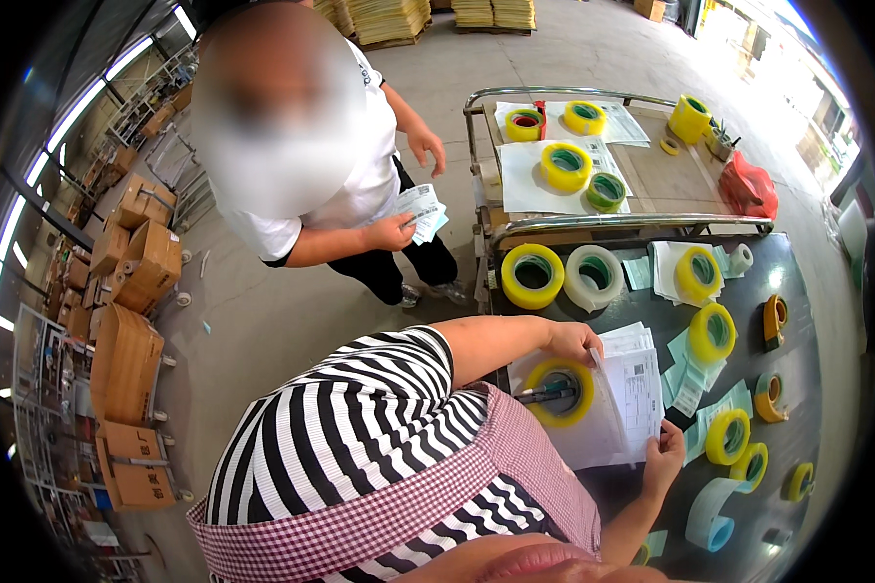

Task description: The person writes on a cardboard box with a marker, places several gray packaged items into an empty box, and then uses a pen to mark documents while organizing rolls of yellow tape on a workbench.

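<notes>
My left hand (574, 340) pinches the upper edge of a stack of printed paper sheets (640, 394) over the dark table. At the lower right corner of the same sheets, my right hand (663, 459) grips the paper between thumb and fingers. The top leaf is lifted and bent along its left side. Just left of the sheets, a yellow tape roll (585, 406) lies on white paper, with a dark tool, its kind unclear, lying across its middle. Pale green label slips (688, 381) spread out to the right of the papers.
Several tape rolls (533, 276) stand about the dark table (792, 291). Beyond it is a metal-railed cart (642, 175) with more rolls, papers and a red plastic bag (747, 185). Another person (292, 185) stands at left holding slips (420, 211). Cardboard boxes (131, 360) line the far left.
</notes>
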`<act>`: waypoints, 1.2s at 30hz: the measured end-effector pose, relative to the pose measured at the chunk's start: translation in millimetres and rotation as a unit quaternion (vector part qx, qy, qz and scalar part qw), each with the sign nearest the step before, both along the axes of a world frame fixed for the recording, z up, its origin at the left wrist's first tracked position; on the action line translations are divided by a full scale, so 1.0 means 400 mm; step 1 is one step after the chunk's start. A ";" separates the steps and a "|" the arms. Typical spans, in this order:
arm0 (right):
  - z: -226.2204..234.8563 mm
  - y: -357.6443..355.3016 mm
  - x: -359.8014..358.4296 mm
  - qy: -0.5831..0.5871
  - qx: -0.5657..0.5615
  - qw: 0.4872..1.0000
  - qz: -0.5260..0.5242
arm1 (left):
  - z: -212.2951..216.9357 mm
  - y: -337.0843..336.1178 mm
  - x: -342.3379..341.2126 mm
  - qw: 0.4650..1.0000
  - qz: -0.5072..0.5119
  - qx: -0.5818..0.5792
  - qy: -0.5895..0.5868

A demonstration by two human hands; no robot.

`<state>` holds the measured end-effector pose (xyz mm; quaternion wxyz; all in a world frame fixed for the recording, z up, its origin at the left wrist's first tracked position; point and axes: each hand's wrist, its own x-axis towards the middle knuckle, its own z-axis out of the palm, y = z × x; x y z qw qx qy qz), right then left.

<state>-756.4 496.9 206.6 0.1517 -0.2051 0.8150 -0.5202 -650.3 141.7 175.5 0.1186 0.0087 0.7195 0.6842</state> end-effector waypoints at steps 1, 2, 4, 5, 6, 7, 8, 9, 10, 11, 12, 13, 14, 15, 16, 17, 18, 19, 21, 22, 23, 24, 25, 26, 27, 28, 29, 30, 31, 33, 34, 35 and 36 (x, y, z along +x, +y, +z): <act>-0.004 0.001 -0.003 0.010 0.004 1.000 0.006 | -0.002 0.000 -0.001 1.000 -0.002 0.001 0.010; -0.014 0.003 -0.008 0.020 0.007 1.000 0.012 | -0.003 0.001 0.000 1.000 0.005 -0.007 0.001; -0.035 0.006 -0.014 0.011 -0.004 1.000 0.018 | 0.020 0.005 0.000 0.999 0.016 -0.025 -0.014; -0.049 0.007 -0.013 -0.009 -0.019 1.000 0.020 | 0.016 0.006 0.001 0.999 0.015 -0.025 -0.015; -0.062 0.004 -0.016 -0.026 -0.036 0.999 0.023 | 0.016 0.005 0.000 0.999 0.015 -0.028 -0.012; -0.072 0.005 -0.019 0.004 -0.005 1.000 0.028 | 0.016 0.007 -0.002 0.999 0.015 -0.030 -0.010; -0.081 0.008 -0.022 0.002 -0.006 1.000 0.024 | 0.016 0.009 -0.003 0.999 0.015 -0.029 -0.011; -0.071 -0.004 -0.009 -0.001 -0.007 1.000 0.022 | 0.011 0.008 -0.003 1.000 0.018 -0.020 -0.008; -0.061 -0.014 0.001 -0.005 -0.008 1.000 0.019 | 0.005 0.007 -0.003 1.000 0.020 -0.011 -0.004; -0.050 -0.016 0.002 0.003 0.020 1.000 0.022 | 0.000 0.009 -0.004 1.000 0.022 -0.013 -0.006; -0.043 -0.019 0.004 0.007 0.034 0.999 0.019 | 0.001 0.011 -0.001 1.000 0.024 -0.015 -0.008; -0.038 -0.022 0.005 0.012 0.049 0.999 0.015 | 0.003 0.011 0.000 0.999 0.025 -0.018 -0.010; -0.033 -0.026 0.005 0.016 0.063 0.998 0.012 | 0.003 0.010 -0.001 1.000 0.023 -0.017 -0.009; -0.026 -0.026 0.008 0.019 0.065 0.998 0.011 | 0.004 0.011 0.001 1.000 0.021 -0.015 -0.009; -0.019 -0.027 0.011 0.022 0.067 0.997 0.010 | 0.004 0.010 0.003 1.000 0.019 -0.013 -0.010; -0.015 -0.030 0.012 0.025 0.069 0.997 0.010 | 0.005 0.010 0.004 1.000 0.019 -0.001 -0.008; -0.020 -0.026 0.009 0.030 0.063 0.997 0.012 | 0.010 0.011 0.006 1.000 0.015 0.008 -0.010; -0.029 -0.017 0.005 0.035 0.057 0.998 0.014 | 0.013 0.013 0.007 1.000 0.010 0.018 -0.012; -0.037 -0.015 0.002 0.059 0.058 0.996 0.022 | 0.001 0.006 0.004 0.999 -0.004 -0.034 0.016; -0.036 -0.015 0.002 0.077 0.066 0.995 0.025 | -0.014 0.004 0.002 0.999 -0.014 -0.031 0.030; -0.036 -0.017 0.001 0.095 0.074 0.992 0.029 | -0.029 0.002 0.000 0.998 -0.023 -0.029 0.044; -0.037 -0.013 0.000 0.095 0.075 0.992 0.028 | -0.029 0.004 0.000 0.997 -0.034 -0.024 0.059; -0.039 -0.009 -0.002 0.094 0.076 0.992 0.028 | -0.029 0.006 -0.003 0.998 -0.051 -0.012 0.023; -0.040 -0.008 -0.003 0.094 0.077 0.992 0.028 | -0.028 0.002 -0.005 0.997 -0.064 0.005 0.042; -0.041 -0.010 -0.001 0.097 0.075 0.992 0.023 | -0.032 -0.005 -0.007 0.995 -0.075 0.023 0.062; -0.042 -0.014 0.004 0.100 0.073 0.992 0.019 | -0.039 -0.014 -0.010 0.992 -0.086 0.040 0.082; -0.043 -0.020 0.007 0.103 0.070 0.992 0.015 | -0.047 -0.024 -0.011 0.989 -0.096 0.057 0.102; -0.040 -0.019 0.008 0.098 0.066 0.993 0.017 | -0.055 -0.029 -0.017 0.984 -0.109 0.076 0.122; -0.039 -0.021 0.008 0.094 0.061 0.994 0.020 | -0.063 -0.035 -0.020 0.978 -0.122 0.094 0.142; -0.036 -0.029 0.009 0.095 0.058 0.993 0.033 | -0.106 -0.024 0.003 0.990 -0.013 -0.059 0.128; -0.036 -0.004 0.007 0.102 0.069 0.992 0.016 | -0.021 0.015 0.012 0.978 -0.001 -0.188 0.085; -0.035 0.000 0.007 0.107 0.070 0.992 0.015 | 0.026 0.024 0.035 0.974 0.017 -0.215 0.072; -0.038 -0.003 0.005 0.081 0.060 0.995 0.016 | 0.049 0.024 0.053 0.967 0.041 -0.244 0.057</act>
